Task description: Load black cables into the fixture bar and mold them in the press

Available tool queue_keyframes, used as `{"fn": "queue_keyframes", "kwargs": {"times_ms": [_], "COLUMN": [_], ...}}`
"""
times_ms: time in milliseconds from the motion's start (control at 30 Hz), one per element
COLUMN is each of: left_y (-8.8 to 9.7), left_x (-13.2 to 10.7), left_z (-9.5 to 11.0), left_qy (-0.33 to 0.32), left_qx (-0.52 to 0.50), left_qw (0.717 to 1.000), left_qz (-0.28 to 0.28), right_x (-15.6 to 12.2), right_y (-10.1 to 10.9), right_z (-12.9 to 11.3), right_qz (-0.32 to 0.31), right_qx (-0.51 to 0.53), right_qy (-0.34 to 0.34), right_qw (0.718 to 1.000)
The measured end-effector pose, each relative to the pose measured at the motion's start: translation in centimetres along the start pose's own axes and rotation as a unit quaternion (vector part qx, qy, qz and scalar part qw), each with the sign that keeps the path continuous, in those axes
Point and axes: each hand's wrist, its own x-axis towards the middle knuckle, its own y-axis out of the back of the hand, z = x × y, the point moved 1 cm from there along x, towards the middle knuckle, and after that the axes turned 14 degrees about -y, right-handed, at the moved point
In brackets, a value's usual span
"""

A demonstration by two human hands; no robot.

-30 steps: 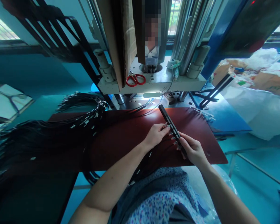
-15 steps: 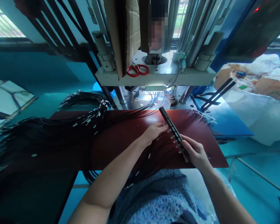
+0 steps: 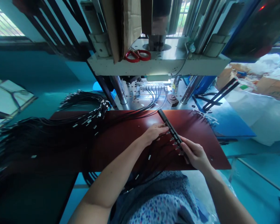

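A long black slotted bar [image 3: 169,126] lies slantwise on the dark red board [image 3: 121,140]. My right hand [image 3: 194,154] grips the near end of this bar. Thin black wires with small metal tips [image 3: 163,149] run from my lap up to the bar's left side. My left hand [image 3: 154,133] has its fingers pinched together at the bar's middle, on one of those wire ends.
A big bundle of black wires [image 3: 60,124] sprawls over the left of the board. Behind stands a press machine [image 3: 158,65] with red scissors [image 3: 137,55] on its plate and wires in a lit fixture [image 3: 154,88]. White bags and cardboard [image 3: 259,93] fill the right.
The view has tilted up, so more of the lit fixture under the press shows. Both hands stay at the bar with only slight finger shifts.
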Motion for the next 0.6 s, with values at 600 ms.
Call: {"fn": "queue_keyframes", "kwargs": {"times_ms": [600], "left_y": [0.5], "left_x": [-1.6], "left_z": [0.3], "left_qy": [-0.078], "left_qx": [0.084], "left_qw": [0.989], "left_qz": [0.097], "right_x": [0.3], "right_y": [0.6], "right_z": [0.2], "right_qz": [-0.020], "right_qx": [0.054], "right_qy": [-0.057], "right_qw": [0.997]}}
